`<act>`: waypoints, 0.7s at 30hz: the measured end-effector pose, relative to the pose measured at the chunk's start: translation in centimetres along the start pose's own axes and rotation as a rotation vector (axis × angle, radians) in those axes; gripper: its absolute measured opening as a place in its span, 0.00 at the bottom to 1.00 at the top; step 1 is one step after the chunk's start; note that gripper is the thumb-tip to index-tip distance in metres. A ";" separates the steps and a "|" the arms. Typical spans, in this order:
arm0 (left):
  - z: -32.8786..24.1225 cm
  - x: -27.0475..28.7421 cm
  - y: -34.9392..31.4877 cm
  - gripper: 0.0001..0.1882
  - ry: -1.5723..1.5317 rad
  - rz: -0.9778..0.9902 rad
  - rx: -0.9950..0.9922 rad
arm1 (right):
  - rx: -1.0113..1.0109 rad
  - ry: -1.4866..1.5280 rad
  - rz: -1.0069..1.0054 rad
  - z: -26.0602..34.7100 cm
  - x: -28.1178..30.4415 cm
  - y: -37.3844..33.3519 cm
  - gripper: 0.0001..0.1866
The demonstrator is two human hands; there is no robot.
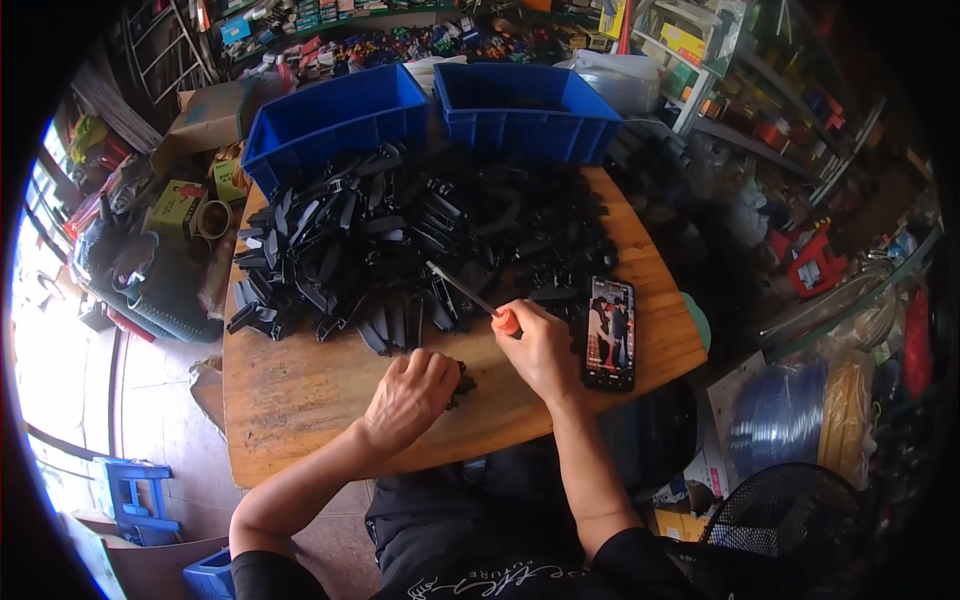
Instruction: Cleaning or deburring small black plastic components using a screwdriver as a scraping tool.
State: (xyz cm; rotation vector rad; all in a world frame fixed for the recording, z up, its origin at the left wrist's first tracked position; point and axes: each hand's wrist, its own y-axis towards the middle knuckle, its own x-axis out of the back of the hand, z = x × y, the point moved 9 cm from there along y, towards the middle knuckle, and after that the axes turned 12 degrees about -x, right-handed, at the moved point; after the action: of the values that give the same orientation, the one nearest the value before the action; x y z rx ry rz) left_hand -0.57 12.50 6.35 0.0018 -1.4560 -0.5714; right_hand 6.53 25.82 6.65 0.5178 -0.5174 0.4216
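Screwdriver [468, 293] in our right hand [541, 350]: we have our fingers wrapped around its orange handle [506, 321], and its metal shaft slants away from us, up and to the left. The tip shows against the near side of a heap of black plastic pieces [385, 225]; we cannot tell whether it touches any of them.

Our left hand [408, 395] is low over the wooden table [300, 395], near its front edge, with the fingers bent closed on a small black piece [462, 386]. Part of that piece sticks out to the right of the fingers; our fingertips are hidden, so we cannot see just how they grip it. Our two hands are apart, with bare wood between them.

The heap covers most of the far half of the table. Behind it sit two blue bins, a left one [345, 143] set at an angle and a right one [530, 135]. Just right of our right hand is a phone [610, 335] with its screen lit, showing two people.

To our left we see a cardboard box [208, 115] and, lower down on the tiled floor, a blue stool [140, 498]. To our right are wrapped coils of blue tubing [778, 415] and yellow tubing [846, 420].
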 end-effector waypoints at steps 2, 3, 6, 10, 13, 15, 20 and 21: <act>0.1 0.1 -0.7 0.19 -0.036 0.043 0.019 | 0.043 -0.007 0.077 0.8 -0.3 -0.3 0.09; 0.4 0.6 -1.1 0.22 -0.132 -0.013 0.055 | 0.049 -0.046 0.082 1.2 -0.2 -0.7 0.09; 1.5 1.0 -2.1 0.29 -0.252 -0.057 0.125 | 0.055 -0.105 0.099 1.2 -0.2 -1.8 0.08; 1.5 0.8 -2.8 0.30 -0.296 -0.056 0.073 | -0.002 -0.167 0.128 1.0 0.1 -2.8 0.07; 1.0 0.3 -2.9 0.31 -0.375 0.037 0.130 | 0.005 -0.174 0.151 1.2 0.2 -2.9 0.06; 0.3 0.5 -2.9 0.31 -0.463 -0.041 0.172 | -0.001 -0.161 0.159 1.2 0.0 -3.0 0.05; -1.3 1.0 -2.8 0.27 -0.569 -0.103 0.160 | 0.015 -0.109 0.165 1.9 -0.1 -3.0 0.06; -1.2 0.9 -3.0 0.27 -0.567 -0.102 0.172 | 0.018 -0.081 0.163 2.3 0.0 -3.0 0.06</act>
State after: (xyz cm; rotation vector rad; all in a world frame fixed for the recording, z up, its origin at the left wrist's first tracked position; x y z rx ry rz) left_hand -0.59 9.15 5.98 0.0534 -2.0637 -0.5515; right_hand 7.19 22.21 7.31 0.5133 -0.6374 0.5633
